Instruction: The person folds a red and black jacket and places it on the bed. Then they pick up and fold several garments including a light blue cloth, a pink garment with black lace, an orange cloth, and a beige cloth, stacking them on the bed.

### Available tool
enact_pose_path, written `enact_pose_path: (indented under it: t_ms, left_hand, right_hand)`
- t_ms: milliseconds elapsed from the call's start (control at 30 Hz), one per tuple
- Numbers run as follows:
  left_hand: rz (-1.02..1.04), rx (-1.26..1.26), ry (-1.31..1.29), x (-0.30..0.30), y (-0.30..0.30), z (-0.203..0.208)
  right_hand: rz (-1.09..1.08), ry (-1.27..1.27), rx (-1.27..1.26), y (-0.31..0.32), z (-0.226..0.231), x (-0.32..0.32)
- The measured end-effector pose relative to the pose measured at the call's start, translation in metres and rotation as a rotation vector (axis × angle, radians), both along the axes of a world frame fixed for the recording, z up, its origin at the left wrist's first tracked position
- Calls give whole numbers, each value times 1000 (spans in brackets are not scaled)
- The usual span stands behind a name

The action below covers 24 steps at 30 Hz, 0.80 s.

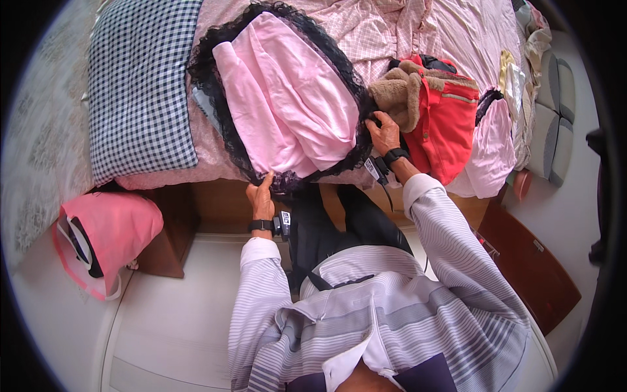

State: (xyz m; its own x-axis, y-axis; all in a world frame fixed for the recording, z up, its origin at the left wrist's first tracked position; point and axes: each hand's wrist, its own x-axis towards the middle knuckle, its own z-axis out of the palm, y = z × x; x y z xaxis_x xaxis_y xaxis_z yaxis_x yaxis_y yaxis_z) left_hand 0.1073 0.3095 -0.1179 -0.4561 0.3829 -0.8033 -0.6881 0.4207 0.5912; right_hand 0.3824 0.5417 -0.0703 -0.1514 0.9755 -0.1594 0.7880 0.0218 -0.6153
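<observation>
A pink cloth piece with folds [287, 91] lies spread on the bed in front of me, ringed by a wide ruffle of black lace [206, 62]. My left hand [262, 197] is closed on the near edge of this lace-trimmed cloth, its thumb on top beside a dark gathered bit. At the right edge my right hand [384, 134] pinches the black lace, fingers bent together. Just beyond that hand sits a red garment with brown fleece lining [444, 124]. Both wrists carry a black strap with a small device.
On the left of the bed lies a black-and-white checked pillow [144, 85]. A pink fabric bin [111, 235] stands below it, beside a brown wooden cabinet [166, 242]. Another pink cloth [490, 150] hangs at the bed's right edge, near a grey cushioned seat [545, 137] and a reddish-brown board [529, 268].
</observation>
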Motion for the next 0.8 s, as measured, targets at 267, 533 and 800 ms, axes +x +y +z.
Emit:
enact_pose_path:
  t_ms: [267, 533, 800]
  left_hand:
    - [18, 42, -98, 1, -13, -2]
    - [105, 289, -524, -10, -36, 5]
    - [-111, 132, -248, -8, -23, 19]
  right_hand:
    - [415, 339, -60, -49, 83, -72]
    - [933, 299, -198, -149, 33, -161]
    - [614, 485, -106, -130, 48, -142]
